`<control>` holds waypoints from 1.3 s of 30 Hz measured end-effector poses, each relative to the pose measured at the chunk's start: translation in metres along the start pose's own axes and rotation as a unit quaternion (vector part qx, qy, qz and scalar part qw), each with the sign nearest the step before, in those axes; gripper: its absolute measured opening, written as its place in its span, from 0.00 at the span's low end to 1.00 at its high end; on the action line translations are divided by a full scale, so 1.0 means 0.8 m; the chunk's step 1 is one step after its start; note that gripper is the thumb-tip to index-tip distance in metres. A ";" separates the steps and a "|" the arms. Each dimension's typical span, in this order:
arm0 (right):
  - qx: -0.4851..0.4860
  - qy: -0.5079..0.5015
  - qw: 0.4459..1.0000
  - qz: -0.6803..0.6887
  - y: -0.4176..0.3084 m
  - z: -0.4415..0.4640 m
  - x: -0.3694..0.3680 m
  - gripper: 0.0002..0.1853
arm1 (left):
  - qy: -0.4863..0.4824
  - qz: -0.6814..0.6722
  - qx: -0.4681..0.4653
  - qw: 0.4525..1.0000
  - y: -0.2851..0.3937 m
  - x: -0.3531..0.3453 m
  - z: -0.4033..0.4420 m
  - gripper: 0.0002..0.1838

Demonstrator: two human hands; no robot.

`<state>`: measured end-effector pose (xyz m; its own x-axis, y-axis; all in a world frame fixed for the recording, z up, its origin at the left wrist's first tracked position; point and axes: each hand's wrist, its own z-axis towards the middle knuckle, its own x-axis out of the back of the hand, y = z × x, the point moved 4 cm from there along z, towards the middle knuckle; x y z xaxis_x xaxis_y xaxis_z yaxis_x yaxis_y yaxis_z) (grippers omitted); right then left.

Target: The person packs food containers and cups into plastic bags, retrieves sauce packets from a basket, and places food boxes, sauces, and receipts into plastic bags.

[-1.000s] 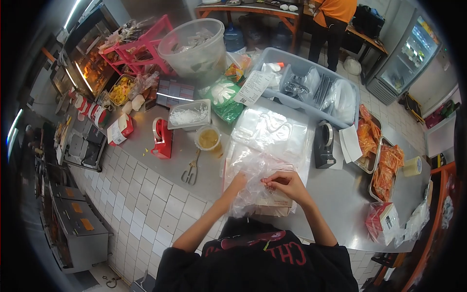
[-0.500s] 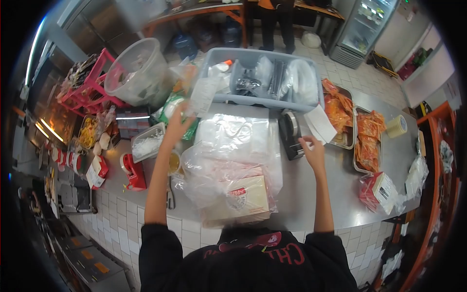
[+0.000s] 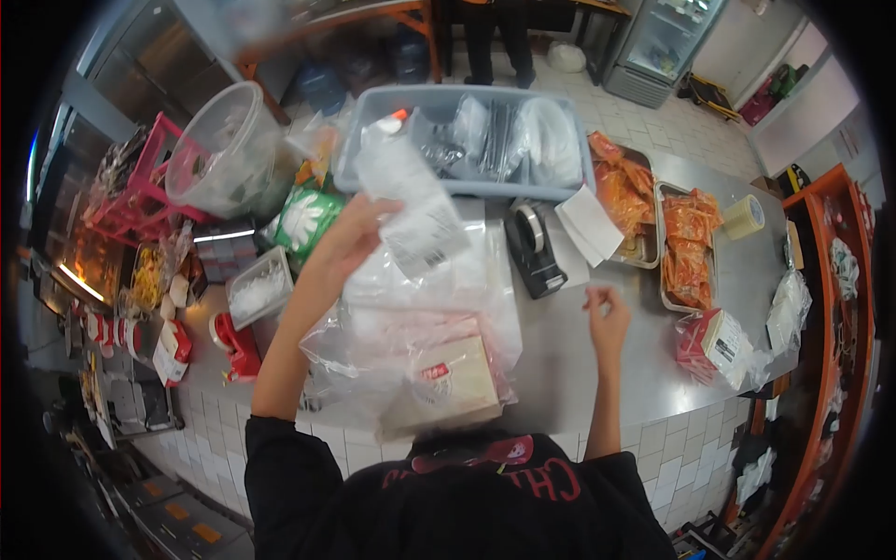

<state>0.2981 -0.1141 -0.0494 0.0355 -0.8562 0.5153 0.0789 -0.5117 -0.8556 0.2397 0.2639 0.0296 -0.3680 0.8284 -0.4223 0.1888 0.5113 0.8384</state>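
Observation:
My left hand [image 3: 355,238] grips a long printed receipt [image 3: 425,224] above a stack of clear plastic bags [image 3: 373,285]. My right hand [image 3: 607,319] hovers over the steel table with fingers pinched together; what they hold, if anything, is too small to make out. A black tape dispenser [image 3: 537,261] stands just left of that hand, beside white paper slips [image 3: 590,229]. Close to my body, a cream cardboard box [image 3: 453,378] with a red label sits inside a clear plastic bag.
Behind the bags stands a grey-blue divided bin [image 3: 448,189] of packaging. Trays of orange packets [image 3: 689,247] and a tape roll [image 3: 744,217] are at right. A clear bucket [image 3: 224,154], green bag [image 3: 308,219] and red tape dispenser [image 3: 238,350] are at left. A person [image 3: 495,42] stands beyond.
My left hand has brought the receipt rightward and nearer, over the plastic bags. My right hand has drawn away from the black tape dispenser toward me.

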 end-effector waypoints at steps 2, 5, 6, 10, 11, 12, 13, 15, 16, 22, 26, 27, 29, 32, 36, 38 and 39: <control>0.093 -0.026 0.960 0.264 -0.093 -0.013 0.010 0.16 | -0.039 0.016 0.015 0.999 -0.007 -0.065 -0.059 0.27; 0.143 -0.182 0.870 0.435 -0.172 -0.058 0.005 0.27 | -0.052 -0.015 0.019 0.998 -0.049 -0.115 -0.118 0.32; 0.081 -0.222 0.888 0.395 -0.173 -0.077 -0.002 0.34 | -0.042 -0.027 0.021 0.999 -0.068 -0.119 -0.129 0.33; -0.039 -0.345 0.888 0.303 -0.088 -0.148 -0.005 0.45 | 0.039 0.015 -0.113 0.993 -0.123 -0.083 -0.139 0.33; -0.059 -0.355 0.886 0.292 -0.067 -0.167 0.002 0.45 | 0.052 0.049 -0.116 0.991 -0.124 -0.072 -0.144 0.35; -0.080 -0.364 0.885 0.280 -0.048 -0.184 0.010 0.45 | 0.056 0.046 -0.116 0.991 -0.131 -0.060 -0.149 0.35; -0.080 -0.368 0.884 0.278 -0.029 -0.198 0.019 0.45 | 0.073 0.192 -0.114 0.972 -0.140 -0.049 -0.155 0.36; -0.087 -0.419 0.891 0.151 0.011 -0.217 0.030 0.46 | 0.087 0.335 -0.110 0.932 -0.150 -0.051 -0.168 0.37; -0.089 -0.418 0.891 0.151 0.025 -0.219 0.033 0.46 | 0.131 0.489 -0.234 0.830 -0.143 -0.068 -0.182 0.34; 0.032 -0.385 0.920 -0.066 0.020 -0.164 0.044 0.41 | 0.086 0.701 -0.353 0.613 -0.182 -0.082 -0.212 0.17; 0.218 -0.256 0.936 -0.101 -0.072 -0.106 0.013 0.34 | 0.092 0.680 -0.357 0.634 -0.177 -0.080 -0.214 0.18; 0.271 -0.223 0.934 -0.068 -0.096 -0.101 0.004 0.33 | 0.107 0.659 -0.359 0.652 -0.174 -0.079 -0.214 0.20; 0.224 -0.256 0.940 -0.021 -0.124 -0.106 -0.019 0.29 | 0.103 0.612 -0.317 0.717 -0.171 -0.071 -0.213 0.22; 0.209 -0.336 0.901 0.178 -0.123 -0.138 -0.066 0.26 | 0.105 0.613 -0.306 0.721 -0.163 -0.066 -0.213 0.25; 0.083 -0.419 0.811 0.399 -0.094 -0.193 -0.086 0.27 | 0.154 0.722 -0.305 0.602 -0.158 -0.075 -0.215 0.23; 0.012 -0.417 0.764 0.492 -0.077 -0.201 -0.082 0.28 | 0.154 0.714 -0.310 0.609 -0.164 -0.074 -0.209 0.22; 0.015 -0.418 0.764 0.491 -0.075 -0.203 -0.081 0.28 | 0.150 0.706 -0.317 0.615 -0.167 -0.073 -0.207 0.21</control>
<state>0.1296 -0.0395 -0.0390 0.7156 -0.4757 -0.5115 -0.3721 0.3600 -0.8555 0.0850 0.1094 -0.0009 -0.4146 0.2168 0.8838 0.1541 -0.9405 0.3030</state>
